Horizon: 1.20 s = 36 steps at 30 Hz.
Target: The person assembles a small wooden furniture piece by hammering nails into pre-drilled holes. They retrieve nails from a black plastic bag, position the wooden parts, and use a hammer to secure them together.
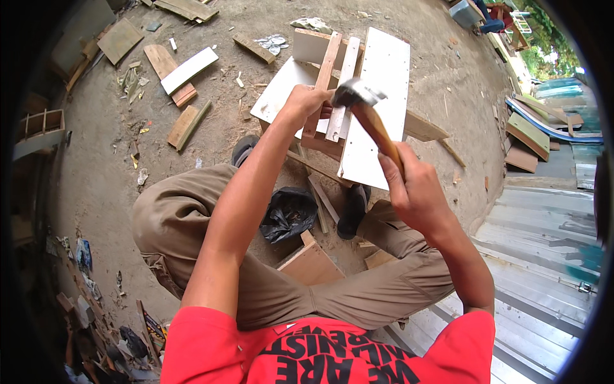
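Observation:
My right hand is wrapped round the wooden handle of a hammer. The hammer's metal head, blurred by motion, hangs over the white-faced wooden piece in front of me, close to my left fingers. My left hand is closed over a reddish-brown wooden slat; any nail in its fingers is too small to make out. Right beside that slat runs a white slat. Both lie across a low box-like wooden assembly with a long white board on its right and a white panel on its left.
Between my legs are a black plastic bag and a wooden block. Board offcuts, including a white plank, are scattered on the dirt floor to the left. Corrugated metal sheets lie at the right. Another person is at the far right.

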### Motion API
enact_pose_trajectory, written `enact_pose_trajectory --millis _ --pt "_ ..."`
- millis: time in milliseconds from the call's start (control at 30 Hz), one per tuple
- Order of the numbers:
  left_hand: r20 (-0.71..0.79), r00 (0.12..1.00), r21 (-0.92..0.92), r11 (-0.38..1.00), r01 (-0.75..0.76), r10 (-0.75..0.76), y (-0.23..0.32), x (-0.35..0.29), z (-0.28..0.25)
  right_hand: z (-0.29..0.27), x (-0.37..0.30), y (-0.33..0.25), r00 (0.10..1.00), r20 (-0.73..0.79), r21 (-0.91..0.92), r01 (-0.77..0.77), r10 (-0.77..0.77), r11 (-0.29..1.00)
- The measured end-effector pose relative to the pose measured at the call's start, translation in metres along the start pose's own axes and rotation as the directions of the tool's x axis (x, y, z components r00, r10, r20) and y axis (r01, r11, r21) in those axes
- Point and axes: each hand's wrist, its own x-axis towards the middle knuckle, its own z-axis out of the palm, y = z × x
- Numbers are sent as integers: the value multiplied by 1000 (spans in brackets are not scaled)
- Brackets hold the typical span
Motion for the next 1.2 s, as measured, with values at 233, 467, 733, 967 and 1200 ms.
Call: enact_pose_trajectory --millis 233,467,733,967,1200 --pt "68 996 59 997 -55 51 -9 -2 12 30 -15 36 962 189 -187 -164 200 968" --pt "50 996 127 989 -77 71 -14 0 5 13 -11 -2 950 -289 81 148 -119 986" --pt "80 992 132 985 -108 98 -10 0 -1 23 -19 8 987 -137 69 -72 81 995" --pt "56 993 145 983 -108 101 -11 0 11 51 -30 44 987 -18 -97 -158 157 983" --pt "93 987 136 980 -142 130 -12 4 14 55 -36 42 981 -182 -48 -70 60 996"
